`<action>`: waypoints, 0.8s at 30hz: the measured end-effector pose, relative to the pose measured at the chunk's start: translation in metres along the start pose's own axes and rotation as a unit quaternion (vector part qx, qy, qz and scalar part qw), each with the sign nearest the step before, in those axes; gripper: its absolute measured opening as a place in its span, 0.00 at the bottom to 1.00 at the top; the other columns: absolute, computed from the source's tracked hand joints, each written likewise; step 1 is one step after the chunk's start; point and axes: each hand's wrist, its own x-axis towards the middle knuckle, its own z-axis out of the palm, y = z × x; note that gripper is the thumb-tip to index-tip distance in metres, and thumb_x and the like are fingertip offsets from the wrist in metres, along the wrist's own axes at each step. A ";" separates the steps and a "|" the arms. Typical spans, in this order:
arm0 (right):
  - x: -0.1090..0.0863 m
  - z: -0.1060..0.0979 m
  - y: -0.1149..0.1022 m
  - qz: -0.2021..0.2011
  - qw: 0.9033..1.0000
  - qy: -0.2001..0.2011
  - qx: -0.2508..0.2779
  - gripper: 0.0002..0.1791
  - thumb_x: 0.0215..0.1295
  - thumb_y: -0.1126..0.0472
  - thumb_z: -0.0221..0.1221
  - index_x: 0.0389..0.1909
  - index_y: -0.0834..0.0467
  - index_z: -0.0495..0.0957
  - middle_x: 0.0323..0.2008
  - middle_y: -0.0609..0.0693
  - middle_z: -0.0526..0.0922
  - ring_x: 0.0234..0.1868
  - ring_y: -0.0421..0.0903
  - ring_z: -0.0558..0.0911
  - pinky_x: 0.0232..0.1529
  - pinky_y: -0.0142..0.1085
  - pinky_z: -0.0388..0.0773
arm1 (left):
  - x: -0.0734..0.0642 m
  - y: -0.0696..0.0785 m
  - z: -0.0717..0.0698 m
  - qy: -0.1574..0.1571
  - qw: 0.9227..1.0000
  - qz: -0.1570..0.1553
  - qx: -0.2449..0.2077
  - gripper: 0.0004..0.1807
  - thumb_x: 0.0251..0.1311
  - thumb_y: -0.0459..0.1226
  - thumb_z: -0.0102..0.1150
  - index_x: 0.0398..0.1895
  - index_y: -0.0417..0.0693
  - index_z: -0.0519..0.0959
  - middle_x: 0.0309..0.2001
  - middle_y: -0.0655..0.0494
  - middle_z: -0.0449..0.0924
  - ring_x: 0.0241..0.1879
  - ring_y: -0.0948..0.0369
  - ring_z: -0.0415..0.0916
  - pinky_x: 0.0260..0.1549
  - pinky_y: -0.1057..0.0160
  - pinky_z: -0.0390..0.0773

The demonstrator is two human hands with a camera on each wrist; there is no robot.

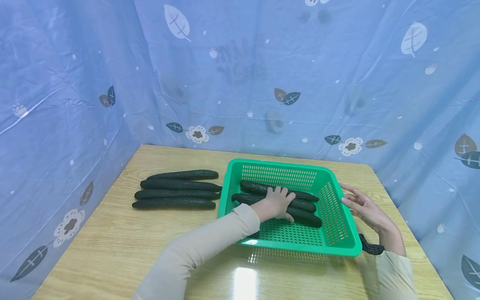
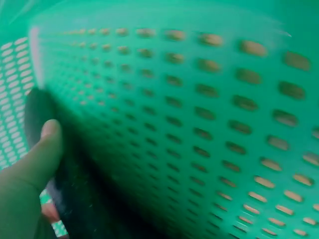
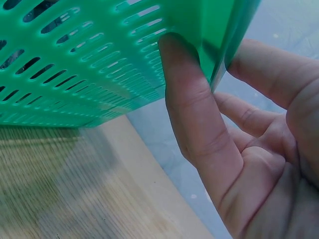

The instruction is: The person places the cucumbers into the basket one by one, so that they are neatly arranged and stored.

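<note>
A green perforated plastic basket (image 1: 292, 247) holds several dark green cucumbers (image 1: 307, 217) lying lengthwise. My left hand (image 1: 276, 203) reaches inside and grips a cucumber (image 2: 89, 199), its thumb along one side and a fingertip showing on the other. That cucumber lies close to the basket's wall in the left wrist view. At the basket's right end, my right hand (image 1: 367, 210) pinches the rim, one finger against the outer wall beneath it. My left sleeve partly hides another cucumber (image 1: 256, 235) by the front wall.
Left of the basket, several more cucumbers (image 1: 174, 203) lie side by side on the wooden table (image 1: 112, 246). A blue patterned curtain (image 1: 240, 75) hangs behind and at both sides. A black strap (image 1: 371, 246) is on my right wrist.
</note>
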 end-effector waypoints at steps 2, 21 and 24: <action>0.000 -0.001 0.001 0.004 1.000 0.003 -0.005 0.32 0.73 0.58 0.44 0.73 0.56 0.43 0.47 0.43 0.70 0.48 0.31 0.73 0.44 0.27 0.71 | 0.000 -0.003 -0.002 -0.005 1.000 -0.002 -0.003 0.43 0.49 0.69 0.49 0.66 0.65 0.54 0.62 0.58 0.59 0.60 0.57 0.61 0.57 0.54 0.66; 0.000 0.000 0.000 0.010 1.000 0.006 -0.029 0.32 0.73 0.58 0.44 0.73 0.54 0.43 0.49 0.42 0.69 0.49 0.27 0.71 0.49 0.49 0.69 | -0.007 -0.028 -0.017 -0.033 0.999 -0.010 -0.028 0.41 0.52 0.66 0.50 0.66 0.63 0.55 0.65 0.54 0.60 0.65 0.54 0.58 0.60 0.50 0.62; 0.000 0.000 0.001 0.012 0.999 0.007 -0.029 0.32 0.73 0.58 0.44 0.73 0.54 0.43 0.49 0.42 0.69 0.49 0.27 0.71 0.50 0.52 0.69 | -0.010 -0.031 -0.021 -0.034 0.999 -0.016 -0.032 0.41 0.53 0.65 0.50 0.68 0.63 0.54 0.66 0.54 0.58 0.66 0.53 0.55 0.61 0.49 0.60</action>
